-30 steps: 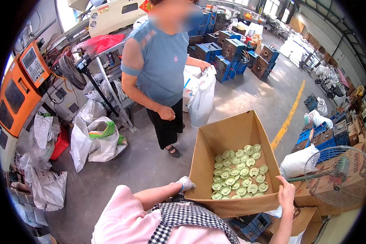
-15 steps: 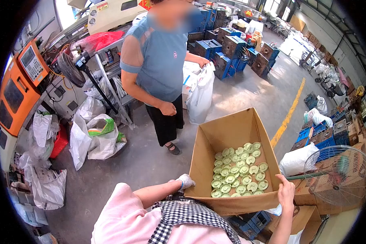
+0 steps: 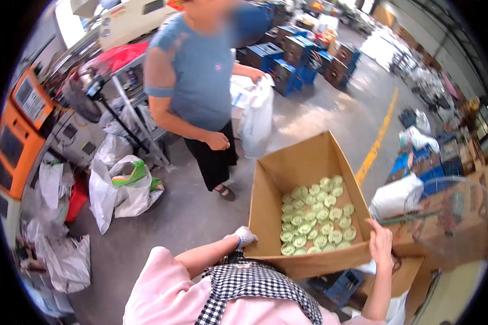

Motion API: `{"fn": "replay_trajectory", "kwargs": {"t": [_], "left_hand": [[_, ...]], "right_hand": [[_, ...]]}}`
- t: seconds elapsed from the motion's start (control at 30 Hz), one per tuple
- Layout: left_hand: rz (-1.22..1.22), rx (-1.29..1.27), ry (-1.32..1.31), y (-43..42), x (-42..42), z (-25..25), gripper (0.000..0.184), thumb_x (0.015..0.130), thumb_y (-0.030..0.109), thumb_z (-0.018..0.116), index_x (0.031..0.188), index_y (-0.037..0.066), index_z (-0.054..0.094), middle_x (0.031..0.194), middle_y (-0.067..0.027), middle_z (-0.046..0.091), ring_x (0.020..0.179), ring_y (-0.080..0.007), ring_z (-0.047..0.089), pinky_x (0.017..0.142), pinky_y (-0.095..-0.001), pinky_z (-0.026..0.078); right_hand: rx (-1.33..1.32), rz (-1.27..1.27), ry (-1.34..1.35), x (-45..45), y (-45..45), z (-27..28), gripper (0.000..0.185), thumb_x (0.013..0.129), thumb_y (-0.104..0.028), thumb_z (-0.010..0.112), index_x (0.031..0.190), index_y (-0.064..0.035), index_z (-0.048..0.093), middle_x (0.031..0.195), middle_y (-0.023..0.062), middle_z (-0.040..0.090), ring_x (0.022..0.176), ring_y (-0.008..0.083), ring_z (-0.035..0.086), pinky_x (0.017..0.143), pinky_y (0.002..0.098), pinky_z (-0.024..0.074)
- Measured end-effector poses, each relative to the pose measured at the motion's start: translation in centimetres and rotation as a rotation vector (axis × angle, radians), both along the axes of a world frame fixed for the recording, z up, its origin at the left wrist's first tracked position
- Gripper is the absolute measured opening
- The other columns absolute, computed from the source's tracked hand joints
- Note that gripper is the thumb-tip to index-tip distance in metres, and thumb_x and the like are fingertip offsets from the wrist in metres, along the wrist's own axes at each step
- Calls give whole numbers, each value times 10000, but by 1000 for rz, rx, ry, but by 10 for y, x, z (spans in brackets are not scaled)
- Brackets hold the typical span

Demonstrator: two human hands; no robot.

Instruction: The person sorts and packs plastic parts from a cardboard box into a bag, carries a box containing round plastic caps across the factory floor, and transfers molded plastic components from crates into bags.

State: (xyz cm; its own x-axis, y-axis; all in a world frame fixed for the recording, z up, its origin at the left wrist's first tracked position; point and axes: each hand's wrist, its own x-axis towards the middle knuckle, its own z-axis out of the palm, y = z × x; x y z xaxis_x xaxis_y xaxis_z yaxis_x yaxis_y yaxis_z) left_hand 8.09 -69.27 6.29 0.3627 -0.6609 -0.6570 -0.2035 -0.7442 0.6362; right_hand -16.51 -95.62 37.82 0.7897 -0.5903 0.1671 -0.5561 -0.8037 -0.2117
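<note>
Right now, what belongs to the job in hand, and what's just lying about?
In the job: cardboard box; pale green round parts inside; gloved left hand at box corner; bare right hand on box rim.

Lying about: white sack; red plastic; blue-sided metal blocks.

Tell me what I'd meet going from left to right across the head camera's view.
Orange machine, white and green bag, wearer's gloved left hand, open cardboard box holding round pale green pieces, wearer's bare right hand, wire-caged fan.
</note>
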Motion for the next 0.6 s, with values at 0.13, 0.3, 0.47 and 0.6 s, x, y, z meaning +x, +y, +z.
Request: {"fn": "replay_trajectory", "kwargs": {"t": [0.13, 0.3, 0.47, 0.6], "left_hand": [[-462, -57, -205, -12, 8, 30, 380, 750, 328, 629, 1013, 56, 658, 978, -138, 673, 886, -255, 651, 794, -363, 508], [412, -329, 428, 25, -10, 37, 308, 739, 266, 629, 926, 24, 665, 821, -134, 682, 745, -200, 656, 730, -321, 508], [203, -267, 229, -38, -23, 23, 350, 742, 265, 651, 905, -44, 653, 765, -116, 667, 689, -166, 627, 637, -319, 508], [421, -532, 624, -4, -23, 22, 332, 765, 218, 617, 1024, 13, 648, 880, -120, 687, 779, -181, 650, 702, -313, 509]], "right_hand": [[-54, 141, 39, 3, -17, -8, 331, 791, -9, 481, 1075, -128, 603, 922, 171, 643, 824, 364, 590, 735, 459, 447], [-77, 109, 205, 35, 29, 41, 253, 780, -31, 508, 997, -102, 617, 768, 162, 643, 686, 359, 608, 651, 452, 472], [-136, 105, 231, 56, -23, 32, 243, 789, -46, 491, 969, -93, 647, 735, 195, 634, 666, 359, 616, 651, 448, 491], [-214, 174, 253, 65, 9, 72, 253, 767, -28, 499, 947, -78, 669, 721, 192, 635, 680, 352, 628, 654, 427, 505]]}}
